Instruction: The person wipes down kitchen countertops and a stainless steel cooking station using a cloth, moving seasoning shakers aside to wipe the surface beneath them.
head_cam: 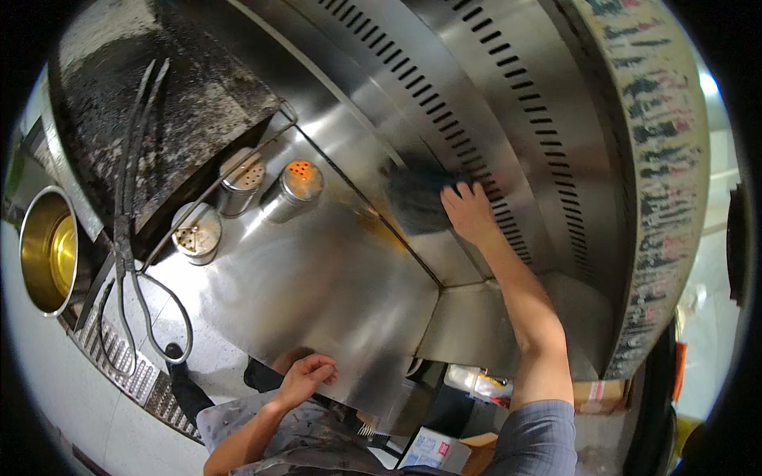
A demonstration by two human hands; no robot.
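My right hand (pixel 469 208) holds the right edge of a dark cloth (pixel 417 199), which is blurred and lies against the slotted stainless steel panel (pixel 375 83) behind the counter. Near the front edge of the steel counter (pixel 321 285), my left hand (pixel 309 376) is loosely curled, with nothing visible in it. Three metal shakers with perforated lids stand on the counter's left part: one with orange powder on its lid (pixel 302 178), one behind it to the left (pixel 242 172), and one nearer the front left (pixel 196 233).
Long metal tongs (pixel 124 226) lie across the charred grill surface (pixel 196 89) at the left, their handles reaching over the edge. A metal pot with yellow liquid (pixel 49 250) is at the far left. A thin metal rod (pixel 208 193) crosses above the shakers. Boxes (pixel 428 449) sit below the counter.
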